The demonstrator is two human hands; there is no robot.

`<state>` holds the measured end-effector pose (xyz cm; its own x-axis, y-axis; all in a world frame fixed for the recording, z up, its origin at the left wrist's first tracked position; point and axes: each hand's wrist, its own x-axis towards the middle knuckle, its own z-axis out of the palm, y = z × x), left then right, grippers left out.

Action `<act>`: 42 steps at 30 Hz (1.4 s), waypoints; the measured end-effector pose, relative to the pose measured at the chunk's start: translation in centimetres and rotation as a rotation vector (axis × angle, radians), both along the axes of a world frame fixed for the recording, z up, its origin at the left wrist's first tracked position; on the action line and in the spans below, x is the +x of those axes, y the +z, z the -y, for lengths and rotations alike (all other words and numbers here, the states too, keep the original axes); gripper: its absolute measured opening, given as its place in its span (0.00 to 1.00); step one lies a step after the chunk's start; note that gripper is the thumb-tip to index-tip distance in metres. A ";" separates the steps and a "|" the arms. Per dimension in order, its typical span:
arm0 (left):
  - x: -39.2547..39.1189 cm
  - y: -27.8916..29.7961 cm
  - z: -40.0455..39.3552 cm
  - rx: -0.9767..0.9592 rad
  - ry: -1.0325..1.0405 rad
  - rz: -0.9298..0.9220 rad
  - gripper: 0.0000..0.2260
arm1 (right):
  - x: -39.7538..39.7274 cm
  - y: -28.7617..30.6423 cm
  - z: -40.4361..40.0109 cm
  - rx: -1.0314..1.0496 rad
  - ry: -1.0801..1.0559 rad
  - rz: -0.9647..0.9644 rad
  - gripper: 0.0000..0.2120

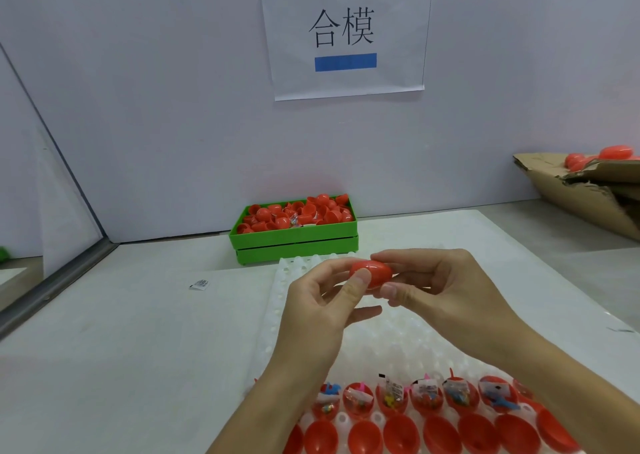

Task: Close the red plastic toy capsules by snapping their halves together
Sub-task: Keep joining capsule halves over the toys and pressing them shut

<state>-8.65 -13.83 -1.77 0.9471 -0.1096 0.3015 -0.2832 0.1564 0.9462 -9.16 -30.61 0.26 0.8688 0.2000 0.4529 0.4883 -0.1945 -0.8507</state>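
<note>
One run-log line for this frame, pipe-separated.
step: closing | held: red plastic egg-shaped capsule | left hand: pinching it | right hand: pinching it | white plastic holder tray: open red halves in near rows

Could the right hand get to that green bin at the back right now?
Probably not yet: the right hand and left hand both pinch a capsule. Otherwise nothing blocks the way to the green bin.
</note>
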 end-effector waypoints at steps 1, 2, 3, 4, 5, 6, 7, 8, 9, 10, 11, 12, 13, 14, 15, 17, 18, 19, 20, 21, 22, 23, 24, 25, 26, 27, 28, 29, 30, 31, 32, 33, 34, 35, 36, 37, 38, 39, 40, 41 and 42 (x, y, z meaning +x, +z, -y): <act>0.1 0.0 0.0 -0.023 0.004 -0.016 0.16 | 0.0 0.0 0.0 -0.014 -0.014 0.009 0.18; 0.1 0.1 -0.1 -0.051 0.003 -0.035 0.16 | 0.0 0.0 0.0 -0.023 -0.032 0.023 0.19; 0.1 0.1 -0.1 -0.079 -0.005 -0.051 0.16 | 0.0 0.0 0.0 -0.022 -0.047 0.039 0.19; 0.2 0.2 -0.1 -0.105 -0.020 -0.062 0.16 | -0.1 0.0 0.0 -0.011 -0.056 0.051 0.18; 0.2 0.2 -0.1 -0.119 -0.034 -0.063 0.16 | -0.1 0.0 -0.1 0.005 -0.059 0.060 0.18; 0.1 0.3 -0.1 -0.122 -0.042 -0.056 0.16 | -0.1 0.0 -0.1 0.016 -0.063 0.067 0.18; 0.1 0.3 -0.2 -0.102 -0.035 -0.045 0.16 | -0.1 0.0 -0.1 0.013 -0.070 0.079 0.18; 0.1 0.3 -0.2 -0.065 -0.016 -0.030 0.14 | -0.1 0.0 -0.1 -0.009 -0.085 0.097 0.18; 0.1 0.2 -0.3 -0.011 0.011 -0.008 0.10 | 0.0 -0.2 -0.1 -0.044 -0.106 0.119 0.19; 0.1 0.1 -0.2 0.043 0.035 0.008 0.07 | 0.1 -0.3 0.0 -0.080 -0.131 0.138 0.19; 0.0 0.0 -0.3 0.094 0.059 0.020 0.07 | 0.2 -0.5 0.0 -0.108 -0.155 0.153 0.19; 0.0 0.0 -0.2 0.131 0.077 0.023 0.08 | 0.3 -0.8 0.1 -0.128 -0.173 0.163 0.18; -0.1 -0.1 -0.2 0.160 0.094 0.025 0.09 | 0.4 -1.0 0.1 -0.151 -0.184 0.174 0.18; -0.1 0.0 -0.1 0.185 0.108 0.028 0.10 | 0.5 -1.1 0.1 -0.179 -0.191 0.189 0.18; -0.2 0.0 -0.1 0.210 0.120 0.035 0.10 | 0.5 -1.1 0.1 -0.207 -0.193 0.203 0.18; -0.3 0.1 -0.2 0.242 0.138 0.059 0.11 | 0.5 -1.1 0.1 -0.223 -0.191 0.225 0.18; -0.4 0.2 -0.2 0.256 0.147 0.066 0.11 | 0.4 -1.0 0.0 -0.209 -0.188 0.223 0.18; -0.3 0.3 -0.2 0.276 0.155 0.076 0.10 | 0.4 -1.0 0.0 -0.197 -0.188 0.217 0.19; -0.4 0.3 -0.2 0.301 0.164 0.085 0.11 | 0.3 -1.0 0.0 -0.192 -0.190 0.204 0.20; -0.5 0.3 -0.1 0.324 0.178 0.098 0.11 | 0.2 -1.0 -0.2 -0.196 -0.185 0.182 0.20; -0.6 0.4 0.0 0.341 0.198 0.118 0.12 | 0.1 -0.9 -0.3 -0.194 -0.161 0.147 0.20; -0.7 0.3 0.1 0.356 0.222 0.149 0.13 | 0.0 -0.9 -0.4 -0.179 -0.116 0.094 0.18; -0.7 0.3 0.2 0.379 0.252 0.191 0.13 | -0.2 -0.8 -0.5 -0.155 -0.063 0.032 0.17; -0.8 0.2 0.2 0.416 0.285 0.248 0.13 | -0.3 -0.7 -0.6 -0.136 -0.024 -0.020 0.16; -0.8 0.2 0.3 0.465 0.318 0.310 0.13 | -0.5 -0.7 -0.8 -0.128 -0.007 -0.056 0.15; -0.8 0.0 0.3 0.516 0.342 0.373 0.14 | -0.6 -0.7 -1.0 -0.133 -0.008 -0.075 0.14; -0.8 -0.1 0.3 0.567 0.350 0.429 0.14 | -0.6 -0.6 -1.2 -0.141 -0.018 -0.086 0.12; -0.7 -0.2 0.3 0.616 0.341 0.474 0.14 | -0.7 -0.6 -1.4 -0.142 -0.032 -0.096 0.10; -0.7 -0.3 0.3 0.658 0.323 0.503 0.14 | -0.7 -0.6 -1.5 -0.135 -0.043 -0.111 0.09; -0.7 -0.4 0.3 0.685 0.307 0.518 0.14 | -0.7 -0.6 -1.5 -0.122 -0.048 -0.129 0.10; -0.6 -0.5 0.3 0.689 0.296 0.520 0.13 | -0.6 -0.7 -1.5 -0.108 -0.048 -0.144 0.11; -0.6 -0.5 0.3 0.672 0.289 0.512 0.13 | -0.6 -0.7 -1.4 -0.091 -0.044 -0.154 0.12; -0.5 -0.5 0.2 0.643 0.284 0.498 0.14 | -0.5 -0.8 -1.3 -0.066 -0.038 -0.156 0.13; -0.5 -0.3 0.1 0.610 0.272 0.485 0.14 | -0.4 -0.8 -1.2 -0.029 -0.027 -0.159 0.12; -0.4 -0.2 0.0 0.577 0.249 0.465 0.15 | -0.2 -0.8 -1.1 0.024 -0.011 -0.170 0.11; -0.4 -0.1 -0.2 0.538 0.211 0.438 0.15 | -0.2 -0.8 -1.0 0.088 0.012 -0.191 0.09; -0.4 0.1 -0.3 0.486 0.153 0.399 0.15 | -0.1 -0.7 -1.0 0.154 0.042 -0.218 0.07; -0.5 0.2 -0.4 0.415 0.075 0.349 0.15 | 0.0 -0.8 -0.9 0.215 0.080 -0.246 0.07; -0.5 0.3 -0.5 0.336 -0.008 0.293 0.15 | 0.0 -0.8 -0.8 0.267 0.122 -0.269 0.09; -0.5 0.4 -0.6 0.257 -0.077 0.237 0.16 | 0.0 -0.9 -0.8 0.308 0.159 -0.288 0.11; -0.6 0.4 -0.5 0.183 -0.125 0.179 0.16 | 0.1 -0.9 -0.9 0.338 0.190 -0.302 0.13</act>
